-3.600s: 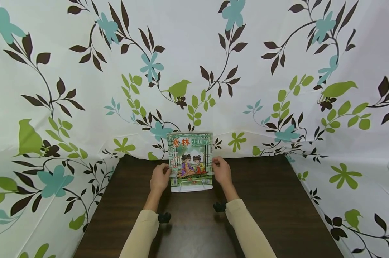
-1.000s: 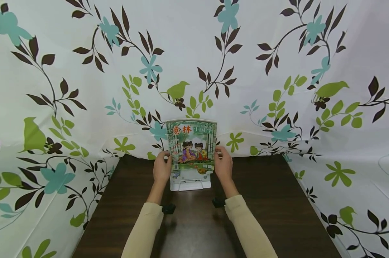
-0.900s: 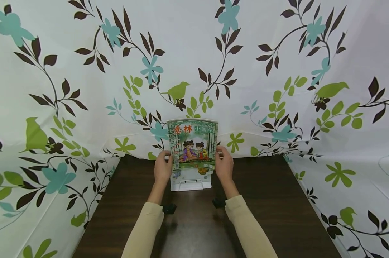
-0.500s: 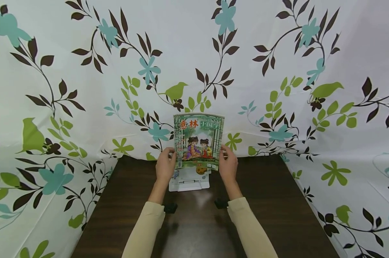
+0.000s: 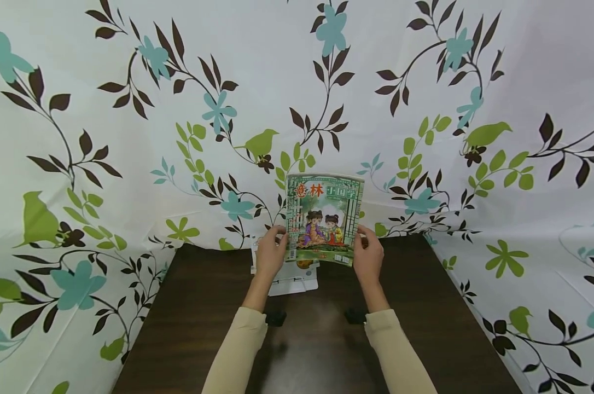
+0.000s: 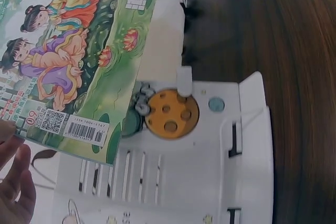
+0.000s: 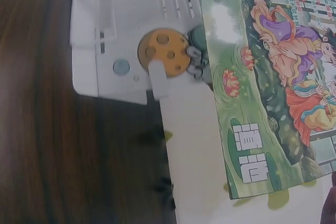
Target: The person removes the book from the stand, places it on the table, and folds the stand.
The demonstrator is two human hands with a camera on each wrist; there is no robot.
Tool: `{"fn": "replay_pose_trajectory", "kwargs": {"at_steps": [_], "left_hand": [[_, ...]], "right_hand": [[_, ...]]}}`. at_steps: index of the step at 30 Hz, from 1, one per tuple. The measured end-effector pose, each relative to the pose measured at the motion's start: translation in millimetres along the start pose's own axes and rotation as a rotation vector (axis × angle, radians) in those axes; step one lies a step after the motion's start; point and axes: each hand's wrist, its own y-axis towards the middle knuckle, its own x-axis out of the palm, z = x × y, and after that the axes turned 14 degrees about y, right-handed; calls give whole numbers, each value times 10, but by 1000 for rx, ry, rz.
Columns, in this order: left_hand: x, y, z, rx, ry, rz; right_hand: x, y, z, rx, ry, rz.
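Note:
A green illustrated magazine (image 5: 325, 219) is held up between my two hands, its cover facing me. My left hand (image 5: 269, 254) grips its left edge, and my right hand (image 5: 368, 254) grips its right edge. Below and behind it stands a white book stand (image 5: 293, 285), partly covered by the magazine and my left hand. In the left wrist view, the magazine's (image 6: 63, 61) lower corner is above the stand (image 6: 189, 171), which bears an orange cratered moon print. From the right wrist, the magazine (image 7: 252, 77) overlaps the stand's (image 7: 126, 35) edge; only a sliver of my right hand shows.
The stand rests near the back edge of a dark wooden table (image 5: 188, 339). A white cloth (image 5: 257, 65) printed with leaves, flowers and birds hangs behind the table and along both sides. Black wrist devices (image 5: 275, 318) sit below each hand.
Both hands have lifted the magazine up off the book stand, then carried it to the right and closer. More of the stand now shows. The head view has shifted slightly.

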Motion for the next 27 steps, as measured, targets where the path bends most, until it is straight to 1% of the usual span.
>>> {"fn": "replay_pose_trajectory", "kwargs": {"at_steps": [1, 5, 8, 12, 15, 17, 19, 22, 27], "left_hand": [[22, 2, 19, 10, -9, 0], [148, -6, 92, 10, -40, -32], [281, -47, 158, 0, -61, -69], [438, -99, 235, -2, -120, -109], [487, -98, 300, 11, -180, -119], [512, -99, 347, 15, -204, -118], [544, -107, 391, 16, -206, -122], [618, -143, 444, 23, -184, -131], [728, -212, 528, 55, -151, -159]], "right_hand": [[-33, 6, -1, 0, -1, 6], [-167, 27, 14, -7, -9, 37], [-280, 32, 43, -11, -19, 66], [-415, 2, 62, -7, -34, 101], [-478, -14, 65, -3, -34, 123], [-524, -24, 83, 3, -34, 133], [-574, -40, 112, 6, -39, 143], [-670, -91, 146, 11, -56, 167], [-847, -195, 189, 25, -74, 217]]}}
